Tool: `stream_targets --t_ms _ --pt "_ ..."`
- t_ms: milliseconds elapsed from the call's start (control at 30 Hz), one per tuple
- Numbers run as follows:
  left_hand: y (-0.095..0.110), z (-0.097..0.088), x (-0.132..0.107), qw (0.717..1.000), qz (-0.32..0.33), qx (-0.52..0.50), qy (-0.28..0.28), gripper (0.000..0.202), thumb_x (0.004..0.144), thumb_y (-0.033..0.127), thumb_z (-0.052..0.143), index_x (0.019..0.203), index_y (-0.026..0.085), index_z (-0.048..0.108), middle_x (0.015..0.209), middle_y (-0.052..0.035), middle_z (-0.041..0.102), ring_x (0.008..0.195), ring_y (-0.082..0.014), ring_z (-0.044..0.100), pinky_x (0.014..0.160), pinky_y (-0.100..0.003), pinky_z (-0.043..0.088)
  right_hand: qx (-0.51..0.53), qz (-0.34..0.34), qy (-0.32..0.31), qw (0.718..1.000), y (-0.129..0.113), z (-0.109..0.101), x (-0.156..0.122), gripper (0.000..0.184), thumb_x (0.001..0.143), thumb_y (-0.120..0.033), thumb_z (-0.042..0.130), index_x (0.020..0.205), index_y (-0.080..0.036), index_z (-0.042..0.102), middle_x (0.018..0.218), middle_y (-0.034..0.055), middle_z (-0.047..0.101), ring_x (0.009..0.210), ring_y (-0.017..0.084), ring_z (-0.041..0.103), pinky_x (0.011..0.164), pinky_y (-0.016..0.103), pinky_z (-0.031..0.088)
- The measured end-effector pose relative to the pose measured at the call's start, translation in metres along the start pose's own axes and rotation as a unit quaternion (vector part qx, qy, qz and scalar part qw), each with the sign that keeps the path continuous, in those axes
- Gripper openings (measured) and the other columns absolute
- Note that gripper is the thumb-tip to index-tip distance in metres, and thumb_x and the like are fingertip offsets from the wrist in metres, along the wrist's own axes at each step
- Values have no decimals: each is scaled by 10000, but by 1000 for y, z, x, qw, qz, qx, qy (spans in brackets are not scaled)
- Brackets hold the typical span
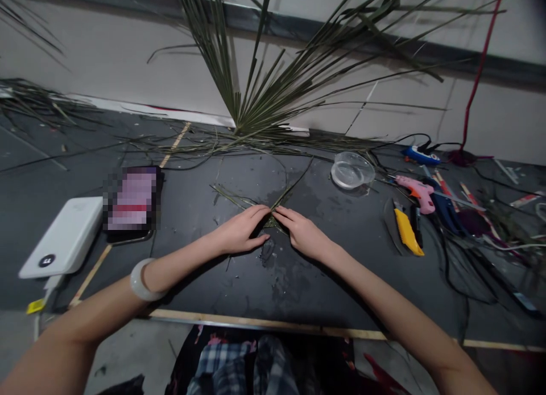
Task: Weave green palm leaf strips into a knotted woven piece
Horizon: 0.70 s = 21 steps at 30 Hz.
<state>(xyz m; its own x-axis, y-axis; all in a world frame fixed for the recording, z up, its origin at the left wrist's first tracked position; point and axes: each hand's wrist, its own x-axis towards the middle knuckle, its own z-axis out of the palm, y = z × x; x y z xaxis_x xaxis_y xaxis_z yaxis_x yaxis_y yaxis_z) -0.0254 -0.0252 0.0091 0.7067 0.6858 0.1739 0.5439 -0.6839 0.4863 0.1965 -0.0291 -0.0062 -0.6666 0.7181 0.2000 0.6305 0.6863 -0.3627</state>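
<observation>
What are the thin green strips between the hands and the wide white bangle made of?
The thin green strips look like fresh palm leaflets, matching the green fan-shaped frond behind them. The wide white bangle looks like polished stone or glass: milky and softly shiny, but which one is unclear.

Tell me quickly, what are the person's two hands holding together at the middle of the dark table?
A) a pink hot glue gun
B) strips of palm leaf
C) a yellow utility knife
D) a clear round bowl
B. The fingertips of the left hand and the right hand meet on crossed strips of green palm leaf.
</observation>
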Motion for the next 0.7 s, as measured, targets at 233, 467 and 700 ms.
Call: stream_targets --t_ms 233,467,700 --pt "-3 -4 5 954 -64 -255 146 151 839 283 509 925 163 475 1045 -97 591 1043 -196 584 950 -399 474 -10 8 15 1000 -2 13 -1 663 692 75 352 1323 -84 481 1362 192 494 1328 228 390 1095 459 346" --pt "-19 1 32 868 -153 -454 130 176 845 254 521 986 150 512 973 -55 625 826 -143 675 757 -292 557 -11 19 11 1000 -2 14 0 636 703 71 347 1305 -66 500 1373 189 484 1330 218 387 1111 443 321" --pt "-31 -15 78 994 -98 -53 -24 171 779 170 555 864 123 697 823 -38 672 588 -93 607 538 -176 463 -10 10 24 1000 1 17 -1 651 719 53 351 1332 -125 478 1375 160 490 1330 209 386 1097 455 341"
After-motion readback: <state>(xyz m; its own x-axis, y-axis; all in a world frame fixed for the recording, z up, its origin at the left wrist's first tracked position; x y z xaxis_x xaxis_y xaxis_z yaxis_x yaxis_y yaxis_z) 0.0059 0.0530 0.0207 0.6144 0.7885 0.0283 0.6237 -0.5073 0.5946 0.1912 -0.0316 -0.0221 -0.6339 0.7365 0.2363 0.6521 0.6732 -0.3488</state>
